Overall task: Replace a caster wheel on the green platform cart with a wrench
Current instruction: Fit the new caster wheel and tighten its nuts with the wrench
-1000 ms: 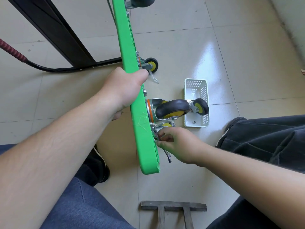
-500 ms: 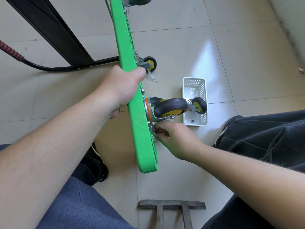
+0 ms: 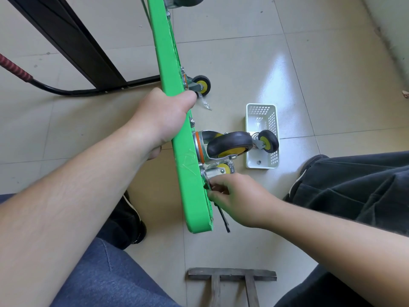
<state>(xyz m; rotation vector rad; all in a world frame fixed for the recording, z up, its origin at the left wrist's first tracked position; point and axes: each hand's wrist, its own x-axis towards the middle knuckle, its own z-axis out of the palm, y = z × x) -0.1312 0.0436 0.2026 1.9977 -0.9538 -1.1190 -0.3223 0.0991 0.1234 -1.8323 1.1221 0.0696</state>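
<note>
Closest to me, my right hand (image 3: 238,199) is down at the near corner of the cart (image 3: 190,173). Its fingers are curled in at the caster (image 3: 218,170) plate, and a thin dark wrench (image 3: 223,220) pokes out below the hand toward the floor. I think the hand is gripping the wrench on a bolt, but the fingers hide the bolt, so I cannot see it. The wrench looks hard and skinny, so I think it could slip off a small bolt if I push at a slant. I would hold it near the head and turn slowly. The cart stands on its edge, and its green side looks smooth and maybe slippery. It looks stiff and a bit heavy, so it could tip over. My left hand (image 3: 162,117) is wrapped tight over the top edge, thumb on the wheel side, and that is a good place to hold it. Just above my right hand a big wheel (image 3: 230,145) sticks out from the cart. It is black rubber with yellow inside, and I think it spins and swings, so I would not grab it to steady the cart. Past it sits a white basket (image 3: 261,111) with a small spare wheel (image 3: 268,141) and a nut in it. Farther up the cart there is one more small wheel (image 3: 201,85).
</note>
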